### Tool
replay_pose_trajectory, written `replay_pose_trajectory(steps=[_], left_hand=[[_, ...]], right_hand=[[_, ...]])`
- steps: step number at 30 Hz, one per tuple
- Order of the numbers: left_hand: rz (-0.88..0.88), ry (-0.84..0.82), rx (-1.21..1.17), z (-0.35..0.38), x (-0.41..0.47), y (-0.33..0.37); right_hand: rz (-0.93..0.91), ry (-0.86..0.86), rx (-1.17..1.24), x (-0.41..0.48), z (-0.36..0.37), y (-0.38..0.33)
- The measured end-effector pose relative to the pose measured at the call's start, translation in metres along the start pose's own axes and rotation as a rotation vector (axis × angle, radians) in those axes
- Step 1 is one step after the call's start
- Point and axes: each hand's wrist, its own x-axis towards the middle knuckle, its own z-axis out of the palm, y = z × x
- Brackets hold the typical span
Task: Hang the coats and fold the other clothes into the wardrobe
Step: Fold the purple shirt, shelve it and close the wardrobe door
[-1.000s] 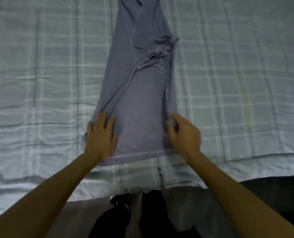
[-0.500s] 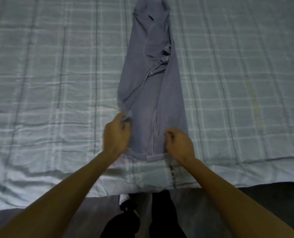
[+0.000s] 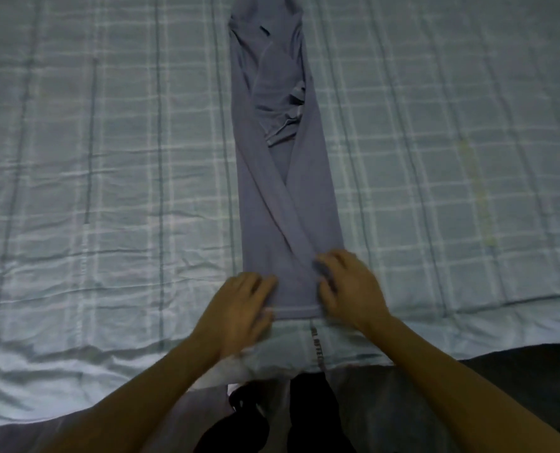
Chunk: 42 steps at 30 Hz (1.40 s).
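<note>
Shirt: a grey-blue shirt (image 3: pixel 282 207) lies on the bed, folded lengthwise into one long narrow strip that runs from 12 o'clock straight down toward 6 o'clock.
Folds: both side panels are turned in over the middle and cross near the lower half. A sleeve is tucked and bunched in the upper part, and the collar end points to 12 o'clock.
Hem: the bottom hem sits at the 6 o'clock end, close to the bed's near edge, between the two hands.
Left hand: the left hand (image 3: pixel 239 308) is at the strip's 7 o'clock corner, with its fingers laid over the fabric edge and the thumb down by the hem. It is blurred, so I cannot tell whether it is gripping the cloth or only resting on it.
Right hand: the right hand (image 3: pixel 350 289) is at the 5 o'clock corner. Its fingers (image 3: pixel 326 268) are curled and pinch the shirt's right edge, with a bit of cloth gathered between them.
Bed sheet: the bed sheet (image 3: pixel 108 158) is pale with a check pattern and creased. A faint yellowish streak (image 3: pixel 478 191) lies out at 3 o'clock, well apart from the shirt.
Sheet edge: a small printed tag (image 3: pixel 316 346) hangs at 6 o'clock, just below the hem.
Below the bed: dark clothing (image 3: pixel 308 416) shows between the forearms at 6 o'clock.
</note>
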Motion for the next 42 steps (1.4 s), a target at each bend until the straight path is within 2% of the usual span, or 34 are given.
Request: replay_pose_trajectory(steps=[3, 5, 8, 11, 12, 14, 16, 19, 20, 21, 22, 23, 25, 26, 27, 28, 31, 34, 36, 38, 41, 42], left_hand=[[0.080, -0.131, 0.156, 0.019, -0.003, -0.010], [0.051, -0.139, 0.138, 0.027, 0.006, -0.011], [0.034, -0.111, 0.169, 0.026, 0.023, -0.009], [0.045, 0.016, 0.152, 0.025, 0.032, -0.004], [0.030, 0.018, 0.123, 0.022, 0.033, -0.002], [-0.019, -0.036, -0.006, 0.017, 0.034, -0.001], [-0.116, -0.171, -0.224, -0.001, 0.032, 0.004], [-0.234, -0.453, -0.444, -0.041, 0.042, 0.008], [-0.245, -0.496, -0.493, -0.060, 0.047, 0.007], [-0.263, -0.478, -0.533, -0.078, 0.055, 0.005], [-0.282, -0.373, -0.535, -0.093, 0.064, 0.001], [-0.312, -0.185, -0.504, -0.104, 0.074, -0.003], [-0.431, 0.302, -0.442, -0.117, 0.094, -0.015], [-0.483, 0.511, -0.430, -0.120, 0.102, -0.018], [-0.522, 0.649, -0.420, -0.121, 0.107, -0.020], [-0.550, 0.695, -0.415, -0.117, 0.110, -0.021], [-0.500, 0.516, -0.324, -0.081, 0.104, -0.021], [-0.292, 0.170, -0.077, -0.030, 0.093, -0.027], [-0.221, -0.022, 0.037, 0.000, 0.089, -0.037], [-0.174, -0.039, 0.100, 0.017, 0.089, -0.046], [-0.088, 0.106, 0.126, 0.014, 0.096, -0.055], [-0.102, 0.133, 0.060, 0.009, 0.100, -0.056]], right_hand=[[-0.294, -0.240, -0.099, -0.010, 0.026, 0.000], [-0.306, -0.314, -0.161, -0.015, 0.035, 0.003], [-0.278, -0.260, -0.208, -0.015, 0.037, 0.010], [-0.300, -0.194, -0.234, -0.008, 0.035, 0.005], [-0.279, -0.143, -0.208, -0.007, 0.033, 0.001], [-0.148, -0.159, -0.083, 0.000, 0.026, -0.011], [-0.001, -0.258, -0.028, 0.010, 0.008, -0.024], [0.084, -0.454, 0.004, 0.027, -0.020, -0.038], [0.121, -0.507, 0.016, 0.035, -0.032, -0.043], [0.159, -0.477, 0.010, 0.043, -0.044, -0.048], [0.175, -0.345, -0.031, 0.052, -0.057, -0.051], [0.183, -0.147, -0.080, 0.060, -0.065, -0.051], [0.180, 0.286, -0.039, 0.083, -0.079, -0.050], [0.155, 0.445, 0.017, 0.092, -0.081, -0.048], [0.143, 0.536, 0.065, 0.098, -0.081, -0.047], [0.137, 0.547, 0.090, 0.103, -0.078, -0.045], [0.025, 0.356, 0.041, 0.101, -0.046, -0.030], [-0.096, 0.050, -0.043, 0.088, 0.002, -0.005], [-0.138, -0.090, -0.112, 0.078, 0.030, 0.005], [-0.157, -0.086, -0.141, 0.076, 0.047, 0.009], [-0.173, 0.117, -0.151, 0.088, 0.049, 0.008], [-0.168, 0.178, -0.137, 0.093, 0.046, 0.006]])
